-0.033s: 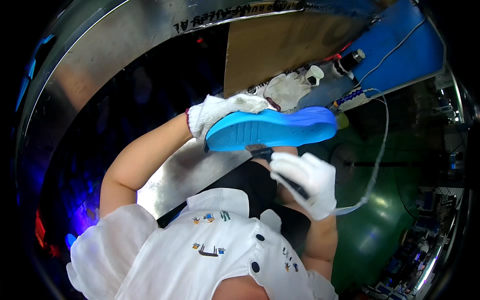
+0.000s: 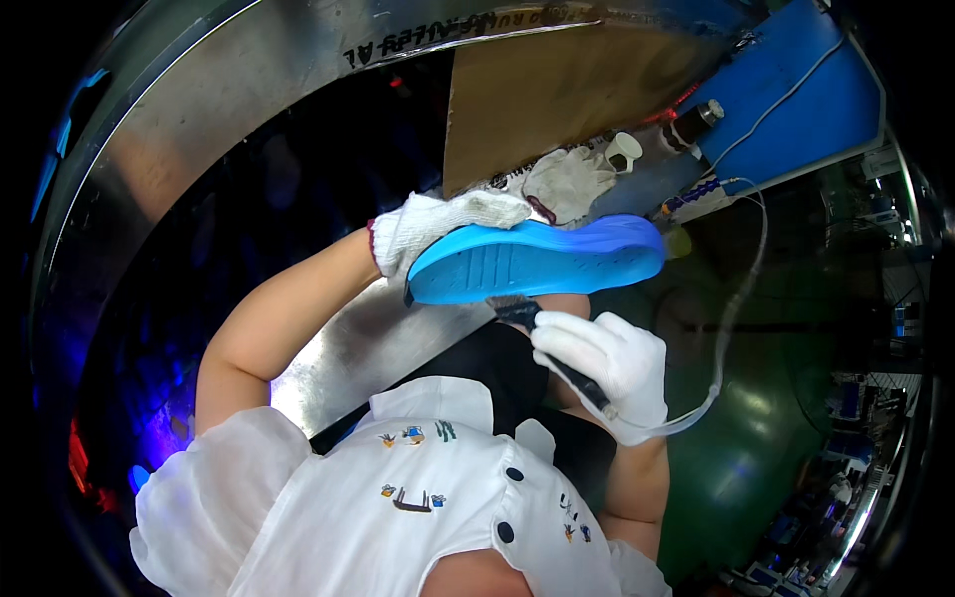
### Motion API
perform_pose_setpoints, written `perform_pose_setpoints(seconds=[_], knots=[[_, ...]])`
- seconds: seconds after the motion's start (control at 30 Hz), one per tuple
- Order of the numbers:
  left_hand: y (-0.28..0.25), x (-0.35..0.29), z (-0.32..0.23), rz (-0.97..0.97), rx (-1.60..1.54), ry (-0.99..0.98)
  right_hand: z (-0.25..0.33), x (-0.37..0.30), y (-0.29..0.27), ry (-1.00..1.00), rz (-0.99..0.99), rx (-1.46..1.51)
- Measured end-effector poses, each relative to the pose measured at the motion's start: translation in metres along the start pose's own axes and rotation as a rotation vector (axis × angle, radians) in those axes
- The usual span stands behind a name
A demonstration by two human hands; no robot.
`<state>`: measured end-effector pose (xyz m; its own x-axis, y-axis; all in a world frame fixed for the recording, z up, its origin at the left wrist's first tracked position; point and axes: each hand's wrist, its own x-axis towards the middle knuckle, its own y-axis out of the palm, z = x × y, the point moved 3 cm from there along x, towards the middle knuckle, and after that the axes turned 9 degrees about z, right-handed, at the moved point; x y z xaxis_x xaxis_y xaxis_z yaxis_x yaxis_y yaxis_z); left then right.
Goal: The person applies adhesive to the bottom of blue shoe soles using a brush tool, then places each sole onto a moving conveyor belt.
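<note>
My left hand (image 2: 438, 227), in a white knit glove with a dark red cuff, grips a blue shoe sole (image 2: 537, 267) by its left end and upper edge. The sole's broad face, with ridges and small dots, is turned toward me, and a violet tint covers its right end. In my right hand (image 2: 622, 363), also gloved in white, is a black brush (image 2: 514, 307) with a clear tube joined to its handle end. Its bristles are at the sole's lower edge; whether they touch it I cannot tell.
The clear tube (image 2: 731, 333) loops right of my hand up to a blue jointed hose (image 2: 693, 195). Beyond the sole lie loose gloves (image 2: 567, 184), a white cup (image 2: 624, 149) and a cardboard sheet (image 2: 547, 104). A curved metal rim (image 2: 189, 119) runs along the left.
The brush handle has turned a little and its bristles show more clearly. My right hand and the tube have shifted slightly left. The sole has moved a little left and down.
</note>
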<state>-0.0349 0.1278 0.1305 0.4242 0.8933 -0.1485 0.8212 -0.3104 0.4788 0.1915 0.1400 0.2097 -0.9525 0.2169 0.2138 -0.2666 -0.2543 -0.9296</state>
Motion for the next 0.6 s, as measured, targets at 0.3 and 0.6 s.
perform_pose_setpoints(seconds=[0.3,0.6], knots=[[0.005,0.000,-0.005,-0.004,0.001,-0.027,-0.010,-0.005,-0.021,0.045,-0.107,0.020],[0.015,-0.013,-0.014,-0.030,-0.137,-0.026,-0.018,-0.010,-0.026,0.095,-0.193,-0.078]])
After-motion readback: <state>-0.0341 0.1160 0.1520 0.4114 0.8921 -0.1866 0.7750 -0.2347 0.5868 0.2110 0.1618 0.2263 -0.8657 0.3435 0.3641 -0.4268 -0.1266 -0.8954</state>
